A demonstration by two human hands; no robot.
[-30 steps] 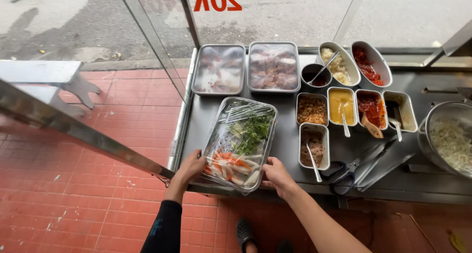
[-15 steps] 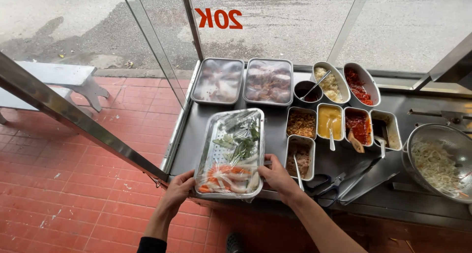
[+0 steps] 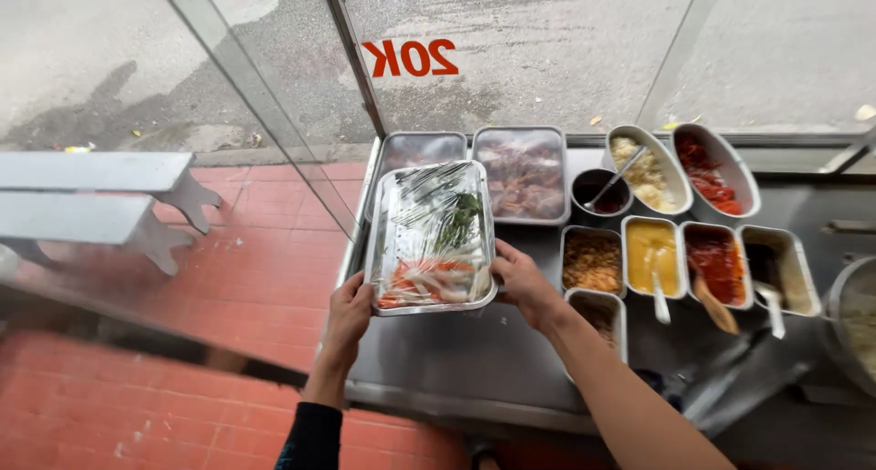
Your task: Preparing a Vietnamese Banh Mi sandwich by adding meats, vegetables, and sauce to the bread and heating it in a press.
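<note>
Held item: steel tray (image 3: 431, 239), rectangular, sealed under clear film, holding green herbs and orange-and-white vegetable strips. It is raised above the counter, its far end overlapping the nearer of two covered pans.

Left hand (image 3: 348, 313): closed on the tray's near left corner, dark sleeve at the wrist.

Right hand (image 3: 522, 285): closed on the tray's near right edge, thumb on the rim, forearm bare.

Surface: stainless counter (image 3: 474, 356), dull grey, lightly smeared, with a raised lip on its left side.

On the counter, far row: two film-covered pans (image 3: 522, 172) side by side, contents reddish-brown; a small dark bowl (image 3: 598, 192) with a spoon; two oval dishes (image 3: 684, 169), one pale, one red.

Middle row: four small square containers (image 3: 683, 260) holding brown, yellow, red and dark fillings, some with spoons. One more small container (image 3: 599, 313) stands nearer, just beside the right wrist. Dark tongs (image 3: 730, 379) lie at the right, near a large pot (image 3: 853, 329) cut off by the frame.

Room: glass panels (image 3: 547, 50) with orange lettering enclose the counter; grey pavement lies beyond. Red tile floor (image 3: 210, 287) to the left; a grey bench (image 3: 100, 201) stands on it.
</note>
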